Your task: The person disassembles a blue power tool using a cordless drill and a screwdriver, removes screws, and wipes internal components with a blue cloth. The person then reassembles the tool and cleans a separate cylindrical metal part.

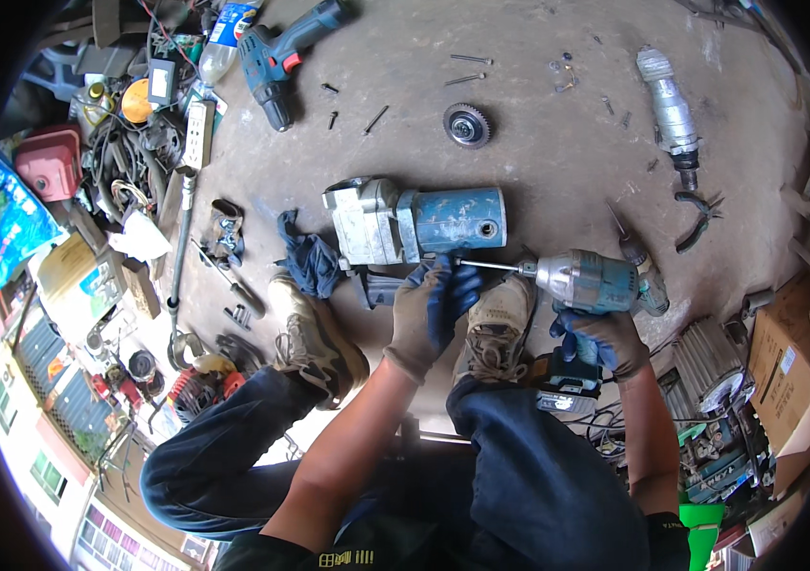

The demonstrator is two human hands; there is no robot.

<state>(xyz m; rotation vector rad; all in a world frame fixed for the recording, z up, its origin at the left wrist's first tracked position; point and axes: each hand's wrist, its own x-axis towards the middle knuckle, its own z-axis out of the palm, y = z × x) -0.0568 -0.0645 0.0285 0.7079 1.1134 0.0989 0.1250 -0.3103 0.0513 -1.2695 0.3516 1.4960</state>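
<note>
My right hand (605, 341), in a grey and blue work glove, is wrapped round the handle of a teal cordless impact driver (588, 282). A long thin bit (495, 265) points left from its nose. At the bit's tip, the gloved fingers of my left hand (432, 309) are pinched together; whatever they hold is hidden. Just beyond them lies a power tool body (457, 219) on its side, with a blue motor housing and a silver gear case. The bit's tip is close to the body's near side; whether they touch cannot be seen.
On the concrete floor lie a toothed gear (467, 126), loose screws (376, 119), a drill (276, 62), a silver cylindrical tool part (669, 105), a screwdriver (641, 257) and a dark cloth (308, 255). Clutter lines the left; a cardboard box (790, 362) stands right. My shoes flank my left hand.
</note>
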